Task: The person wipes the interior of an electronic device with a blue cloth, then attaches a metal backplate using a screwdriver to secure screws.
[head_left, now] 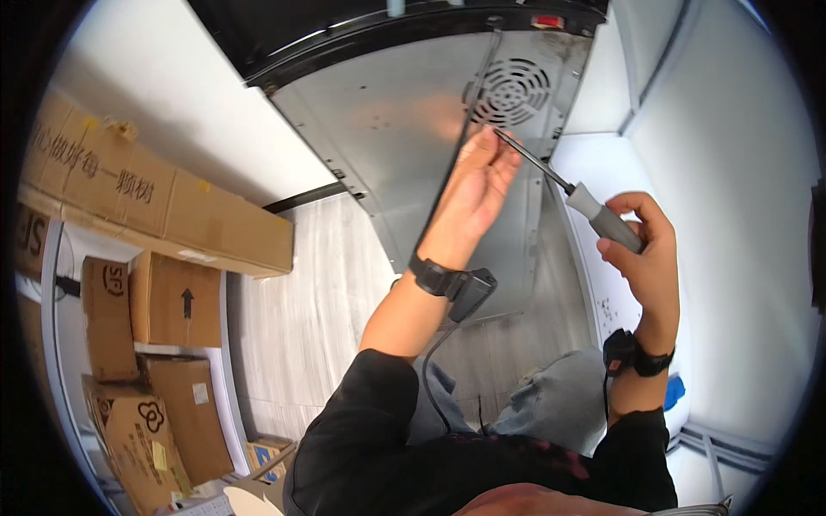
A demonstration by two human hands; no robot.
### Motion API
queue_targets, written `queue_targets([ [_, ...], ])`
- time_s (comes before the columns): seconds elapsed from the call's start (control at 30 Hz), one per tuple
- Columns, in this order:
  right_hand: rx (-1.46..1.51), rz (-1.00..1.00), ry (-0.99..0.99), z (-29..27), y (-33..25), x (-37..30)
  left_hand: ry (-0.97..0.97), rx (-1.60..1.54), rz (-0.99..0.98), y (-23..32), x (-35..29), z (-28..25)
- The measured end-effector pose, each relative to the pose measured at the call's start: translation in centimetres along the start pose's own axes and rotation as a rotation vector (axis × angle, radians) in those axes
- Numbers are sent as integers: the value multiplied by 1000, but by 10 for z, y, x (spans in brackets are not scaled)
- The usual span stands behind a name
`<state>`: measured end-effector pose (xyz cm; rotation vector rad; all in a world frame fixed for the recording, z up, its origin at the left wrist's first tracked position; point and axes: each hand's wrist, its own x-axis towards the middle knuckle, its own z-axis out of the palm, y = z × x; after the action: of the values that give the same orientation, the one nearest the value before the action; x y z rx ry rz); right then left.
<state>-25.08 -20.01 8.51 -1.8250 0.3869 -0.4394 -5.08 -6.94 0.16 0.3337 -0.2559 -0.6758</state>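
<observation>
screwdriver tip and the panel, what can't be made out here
Head view:
- Tip of the screwdriver: hidden behind the fingers of the left hand.
- Any screw: too small or covered by that hand.
- Top of the metal panel: cut off by the picture's edge.
- Right hand: covers the handle's end.

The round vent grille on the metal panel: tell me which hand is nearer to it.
Left. The left hand reaches up the metal panel, its fingertips just below the round vent grille. The right hand is lower right, holding the screwdriver by its grey handle.
</observation>
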Motion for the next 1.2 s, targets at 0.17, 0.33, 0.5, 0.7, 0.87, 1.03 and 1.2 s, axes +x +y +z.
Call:
queue_targets([
  [0.17,57,-6,16,19,7,-12,103,-31,37,17,-11,12],
  [0.33,90,-11,76,27,21,-20,85,-27,7,18,-15,13],
  [0.5,140,-145,100,29,33,-24,39,-13,11,16,-15,11],
  [0.7,51,-289,120,31,42,-24,14,-25,-1,15,-17,10],
  [0.87,38,-282,142,28,42,-27,17,-11,-8,13,-17,9],
  [1.03,37,-327,163,26,45,-27,-3,-27,-17,10,-13,7],
  [1.2,16,-325,164,21,48,-28,-12,-3,-8,3,-10,8],
])
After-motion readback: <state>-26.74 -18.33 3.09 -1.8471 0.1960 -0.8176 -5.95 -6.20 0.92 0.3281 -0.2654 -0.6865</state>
